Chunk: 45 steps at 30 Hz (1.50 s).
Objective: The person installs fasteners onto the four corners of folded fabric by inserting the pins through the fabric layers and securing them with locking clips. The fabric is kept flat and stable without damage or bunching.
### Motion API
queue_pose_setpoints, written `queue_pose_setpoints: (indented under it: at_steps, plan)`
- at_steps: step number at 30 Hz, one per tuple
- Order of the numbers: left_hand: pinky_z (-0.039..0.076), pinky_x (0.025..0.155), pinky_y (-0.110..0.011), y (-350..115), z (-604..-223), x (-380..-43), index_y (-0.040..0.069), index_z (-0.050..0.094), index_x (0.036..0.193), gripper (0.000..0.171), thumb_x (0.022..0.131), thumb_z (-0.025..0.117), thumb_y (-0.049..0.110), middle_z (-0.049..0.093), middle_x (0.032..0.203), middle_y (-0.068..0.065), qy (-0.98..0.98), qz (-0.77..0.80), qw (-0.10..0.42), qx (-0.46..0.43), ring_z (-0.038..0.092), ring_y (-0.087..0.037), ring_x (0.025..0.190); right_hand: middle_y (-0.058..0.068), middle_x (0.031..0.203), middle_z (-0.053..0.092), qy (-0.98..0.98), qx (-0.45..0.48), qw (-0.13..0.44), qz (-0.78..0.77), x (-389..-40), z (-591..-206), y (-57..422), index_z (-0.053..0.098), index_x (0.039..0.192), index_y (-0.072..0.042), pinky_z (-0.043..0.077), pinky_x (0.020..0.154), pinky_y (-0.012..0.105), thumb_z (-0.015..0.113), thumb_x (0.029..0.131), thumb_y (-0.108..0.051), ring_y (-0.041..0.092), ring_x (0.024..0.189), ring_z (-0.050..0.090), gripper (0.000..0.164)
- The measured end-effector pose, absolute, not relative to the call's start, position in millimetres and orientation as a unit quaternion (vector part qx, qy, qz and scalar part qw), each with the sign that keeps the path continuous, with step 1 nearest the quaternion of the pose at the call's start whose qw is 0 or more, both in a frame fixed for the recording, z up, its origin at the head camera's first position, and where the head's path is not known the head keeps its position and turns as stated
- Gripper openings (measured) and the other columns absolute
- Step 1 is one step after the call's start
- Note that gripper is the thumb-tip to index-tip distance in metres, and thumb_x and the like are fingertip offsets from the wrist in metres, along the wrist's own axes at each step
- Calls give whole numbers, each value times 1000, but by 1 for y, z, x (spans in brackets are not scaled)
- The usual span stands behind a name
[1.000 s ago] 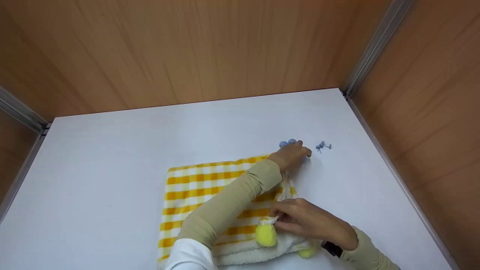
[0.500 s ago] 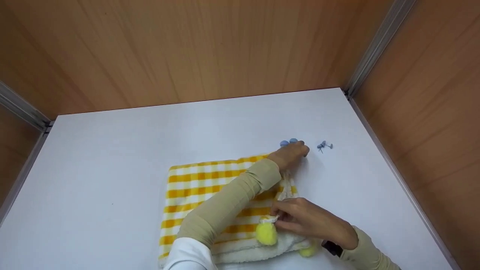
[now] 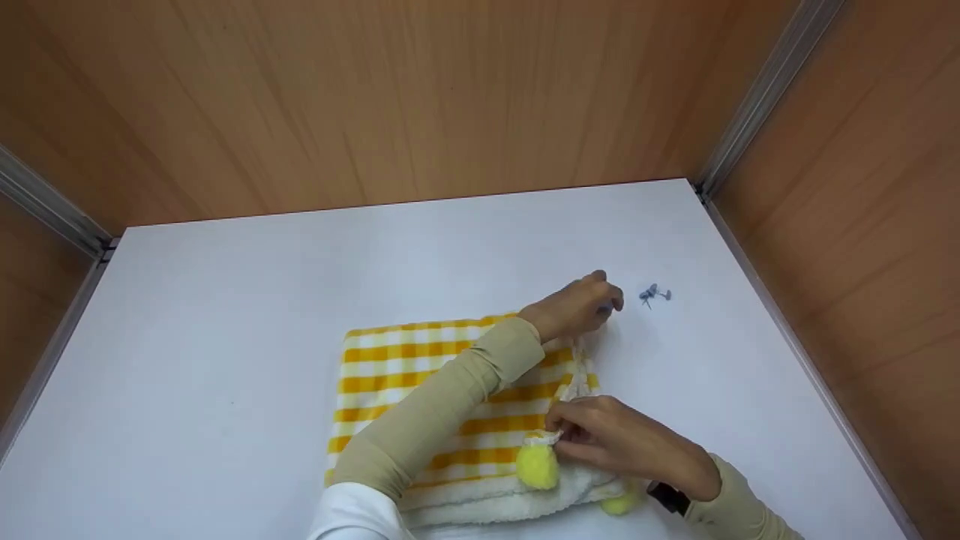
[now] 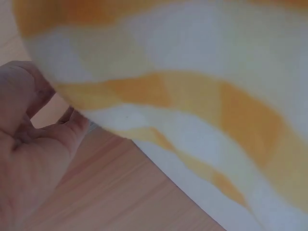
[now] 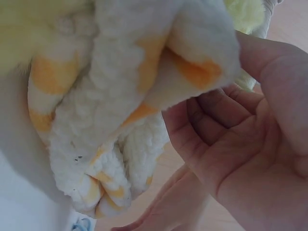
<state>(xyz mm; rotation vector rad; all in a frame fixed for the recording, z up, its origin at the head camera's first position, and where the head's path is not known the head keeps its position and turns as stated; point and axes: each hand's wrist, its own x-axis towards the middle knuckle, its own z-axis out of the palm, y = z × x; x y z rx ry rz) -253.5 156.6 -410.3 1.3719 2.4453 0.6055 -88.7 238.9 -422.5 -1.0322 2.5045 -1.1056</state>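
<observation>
A yellow-and-white checked blanket [image 3: 409, 356] with white fleece backing lies folded on the table. A yellow pom-pom [image 3: 538, 466] hangs at its corner. My right hand [image 3: 622, 442] pinches the fleecy blanket edge beside that pom-pom, and the gathered corner [image 5: 202, 57] fills much of the right wrist view. My left hand [image 3: 574, 304] reaches across to the blanket's far right corner, fingers curled, with a small round blue cap [image 3: 604, 308] showing between them. In the left wrist view, checked cloth [image 4: 192, 91] covers most of the picture and the fingertips' contact is partly hidden.
Several small blue pins with round heads [image 3: 655, 294] lie on the white table [image 3: 225, 322] right of my left hand. Another yellow pom-pom [image 3: 618, 503] peeks out near my right wrist. Wooden panels [image 3: 390, 105] stand along the back and sides.
My left hand has shifted slightly and turned; the two blue caps visible beside it earlier are covered, and a blue cap now shows among its fingers. My right hand keeps its hold on the blanket.
</observation>
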Motion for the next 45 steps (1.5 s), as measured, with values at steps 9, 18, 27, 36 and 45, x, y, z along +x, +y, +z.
queue_pose_setpoints:
  at_steps: [9, 18, 27, 36, 45]
  plan:
    - [44, 83, -13, 125, -385, -243, 9, 63, 113, 23, 91, 61, 4, 54, 108, -7, 795, 326, 102, 501, 53, -11, 96, -11, 89, 62, 849, -354, 99, -379, -90, -423, 244, 60, 96, -18, 52, 69, 21, 62, 92, -15, -1, 77, 59, 5]
    - [47, 77, -13, 93, -379, -222, 3, 59, 111, 21, 90, 62, 4, 58, 102, -7, 774, 365, 46, 515, 56, -10, 85, -10, 88, 62, 851, -355, 101, -373, -90, -424, 245, 61, 96, -17, 51, 68, 20, 63, 92, -14, -1, 77, 59, 5]
    - [50, 75, -20, 60, -373, -192, 5, 59, 110, 21, 92, 63, 13, 61, 99, -2, 753, 412, 26, 512, 55, -7, 85, -10, 91, 63, 849, -349, 111, -381, -90, -422, 247, 61, 97, -17, 52, 69, 20, 65, 90, -15, 0, 77, 59, 9]
    - [48, 75, -26, 35, -377, -166, 13, 60, 109, 18, 94, 60, 21, 62, 103, 3, 772, 429, 15, 468, 55, -10, 89, -10, 92, 62, 840, -357, 120, -390, -91, -424, 248, 60, 98, -19, 52, 69, 20, 65, 91, -18, 0, 79, 61, 9]
    - [47, 70, -24, 19, -380, -146, 16, 61, 111, 17, 96, 56, 23, 62, 102, 7, 781, 458, 55, 420, 54, -10, 83, -9, 92, 63, 837, -362, 125, -392, -90, -420, 249, 60, 98, -20, 52, 69, 20, 65, 91, -16, 1, 80, 61, 9]
